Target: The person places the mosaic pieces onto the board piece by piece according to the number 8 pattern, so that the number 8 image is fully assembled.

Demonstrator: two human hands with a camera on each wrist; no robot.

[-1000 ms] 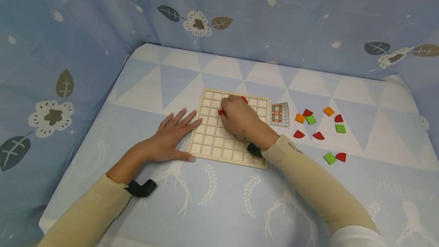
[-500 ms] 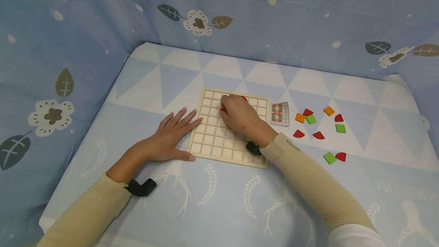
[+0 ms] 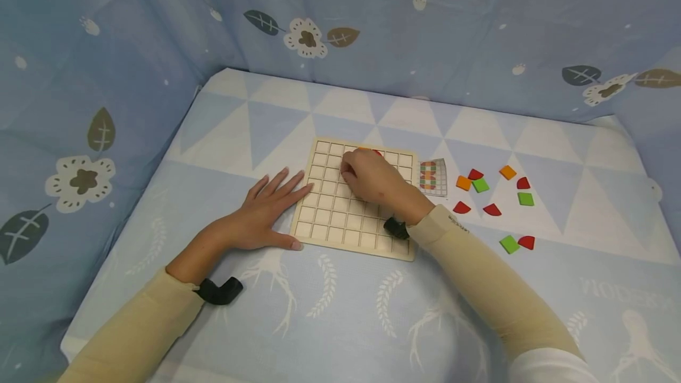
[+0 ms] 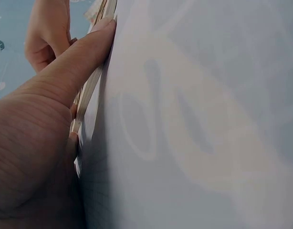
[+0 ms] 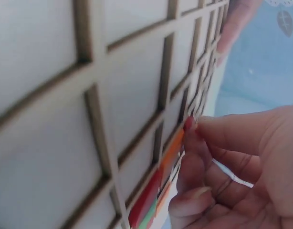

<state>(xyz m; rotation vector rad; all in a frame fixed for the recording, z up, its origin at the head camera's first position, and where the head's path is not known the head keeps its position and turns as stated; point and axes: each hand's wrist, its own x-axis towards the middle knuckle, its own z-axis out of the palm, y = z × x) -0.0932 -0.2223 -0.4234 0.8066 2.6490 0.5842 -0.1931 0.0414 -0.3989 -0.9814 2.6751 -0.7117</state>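
Blue leaf-and-flower cloth (image 3: 133,46) hung on three sides, pale blue triangle-patterned mat (image 3: 330,312) below. Wooden grid board (image 3: 335,217) at centre frame in the head view, flat on the mat.

Left hand (image 3: 260,214) just left of the board, palm down, fingers straight and slightly spread, fingertips touching the board's left edge, thumb along its lower-left corner. Nothing gripped.

Right hand (image 3: 372,182) over the board's upper middle cells, fingers curled, tips down in the grid. From the head view, red piece (image 5: 188,123) almost wholly hidden under the knuckles. In the right wrist view, by contrast, thumb and fingertip pressed together around that small red piece at a cell's edge, pinching it against the board (image 5: 103,119). Same view: orange, red and green tiles (image 5: 156,191) already seated in a row of cells at lower centre, hidden from the head camera apart from a sliver of orange and red above the hand.

Left wrist view: thumb (image 4: 75,62) laid straight along the thin side of the board (image 4: 91,83), mat filling the right of the frame, right hand (image 4: 46,33) at upper left, small and blurred.

Only in the head view: pattern card (image 3: 433,177) just right of the board; beyond it, loose pieces (image 3: 492,200) scattered at right of centre, red quarter-rounds, green squares, orange squares, well apart from both hands. Black wrist straps (image 3: 220,290) on tan sleeves.
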